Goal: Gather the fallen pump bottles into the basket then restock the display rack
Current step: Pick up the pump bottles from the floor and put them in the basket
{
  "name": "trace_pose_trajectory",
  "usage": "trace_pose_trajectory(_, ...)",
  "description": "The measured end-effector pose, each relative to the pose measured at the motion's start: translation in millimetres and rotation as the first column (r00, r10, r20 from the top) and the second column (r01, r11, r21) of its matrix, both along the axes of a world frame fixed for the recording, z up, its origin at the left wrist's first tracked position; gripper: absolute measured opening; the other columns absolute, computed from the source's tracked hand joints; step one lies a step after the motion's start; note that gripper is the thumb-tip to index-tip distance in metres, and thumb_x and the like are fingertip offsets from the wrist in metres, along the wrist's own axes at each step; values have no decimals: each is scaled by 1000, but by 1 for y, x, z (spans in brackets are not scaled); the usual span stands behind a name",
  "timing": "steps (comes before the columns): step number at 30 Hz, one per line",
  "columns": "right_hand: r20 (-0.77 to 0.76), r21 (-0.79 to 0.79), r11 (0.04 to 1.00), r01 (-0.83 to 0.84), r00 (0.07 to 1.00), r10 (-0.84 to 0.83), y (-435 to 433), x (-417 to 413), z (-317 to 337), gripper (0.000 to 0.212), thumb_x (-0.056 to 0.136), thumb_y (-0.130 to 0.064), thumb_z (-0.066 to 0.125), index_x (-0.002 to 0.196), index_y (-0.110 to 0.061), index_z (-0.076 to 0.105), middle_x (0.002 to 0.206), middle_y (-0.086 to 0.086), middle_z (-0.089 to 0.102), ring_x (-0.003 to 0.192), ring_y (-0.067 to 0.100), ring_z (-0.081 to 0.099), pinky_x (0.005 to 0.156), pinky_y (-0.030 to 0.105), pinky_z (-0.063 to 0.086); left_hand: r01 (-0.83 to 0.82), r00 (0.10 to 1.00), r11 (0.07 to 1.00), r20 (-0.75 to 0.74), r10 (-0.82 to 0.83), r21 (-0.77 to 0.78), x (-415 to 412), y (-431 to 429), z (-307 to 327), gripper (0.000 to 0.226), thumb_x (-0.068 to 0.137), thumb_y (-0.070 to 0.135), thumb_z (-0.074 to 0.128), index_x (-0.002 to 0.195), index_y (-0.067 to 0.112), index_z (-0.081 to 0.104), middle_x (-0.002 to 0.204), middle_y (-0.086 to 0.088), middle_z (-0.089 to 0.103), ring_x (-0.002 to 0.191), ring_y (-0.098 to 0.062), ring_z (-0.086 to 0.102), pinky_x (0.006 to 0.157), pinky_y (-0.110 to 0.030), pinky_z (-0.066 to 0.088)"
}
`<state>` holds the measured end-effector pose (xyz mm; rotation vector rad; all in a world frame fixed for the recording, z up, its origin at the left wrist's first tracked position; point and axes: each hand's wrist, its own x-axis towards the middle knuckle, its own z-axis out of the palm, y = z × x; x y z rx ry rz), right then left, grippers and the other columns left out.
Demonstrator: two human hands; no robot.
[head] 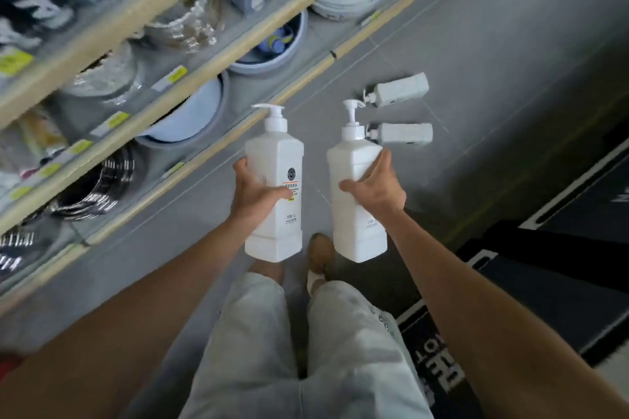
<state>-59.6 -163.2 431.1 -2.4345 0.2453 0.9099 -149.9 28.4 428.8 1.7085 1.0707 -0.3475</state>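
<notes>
I hold two white pump bottles upright above the grey floor. My left hand (257, 192) grips the left bottle (275, 214) around its middle; its printed label faces me. My right hand (376, 185) grips the right bottle (357, 224), whose plain side faces me. Two more white pump bottles lie on their sides on the floor beyond my hands: the far one (400, 89) and the near one (403, 133), both with pumps pointing left. No basket shows in this view.
A wooden-edged display rack (190, 78) runs along the left, stocked with basins, bowls and wrapped goods. A black mat with white lettering (544, 282) covers the floor at the right. My legs and feet (320, 255) stand below the bottles on grey tile.
</notes>
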Motion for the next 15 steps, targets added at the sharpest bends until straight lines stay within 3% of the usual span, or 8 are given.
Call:
trace_pose_trajectory(4, -14, 58, 978, -202, 979, 203, 57, -36, 54, 85, 69, -41, 76, 133, -20, 24, 131, 7, 48, 114, 34, 55, 95, 49, 43, -219, 973, 976, 85, 217, 16, -80, 33, 58, 96, 46, 27, 80, 124, 17, 25, 121, 0, 49, 111, -24, 53, 90, -36, 42)
trace_pose_trajectory(6, -18, 78, 949, -304, 952, 306, 90, -58, 76, 86, 66, -41, 77, 132, -21, 25, 129, 7, 50, 113, 34, 55, 96, 49, 44, -330, 937, 943, 130, 324, 28, -121, 46, 82, 104, 40, 35, 79, 125, 11, 25, 126, -9, 46, 116, -27, 51, 95, -40, 43)
trace_pose_trajectory(9, 1, 135, 875, -465, 883, 469, 143, -101, 103, 81, 65, -39, 77, 127, -19, 30, 120, 5, 56, 107, 30, 58, 88, 41, 46, -474, 878, 878, 99, 468, 61, -186, 67, 109, 106, 45, 42, 75, 130, 10, 20, 130, -13, 45, 116, -30, 51, 98, -49, 44)
trace_pose_trajectory(12, 42, 208, 755, -621, 777, 628, 203, -154, 126, 81, 61, -39, 78, 125, -20, 32, 113, -1, 57, 103, 26, 58, 87, 41, 46, -670, 739, 741, 132, 661, 37, -262, 91, 119, 111, 41, 51, 76, 128, 16, 18, 128, -8, 44, 116, -32, 51, 95, -55, 46)
trace_pose_trajectory(15, 74, 227, 602, -766, 630, 773, 258, -215, 146, 74, 64, -39, 78, 119, -22, 32, 102, -7, 51, 94, 20, 53, 85, 41, 44, -823, 549, 567, 205, 810, -38, -341, 117, 115, 111, 35, 47, 80, 123, 21, 19, 130, -10, 40, 122, -33, 47, 98, -58, 43)
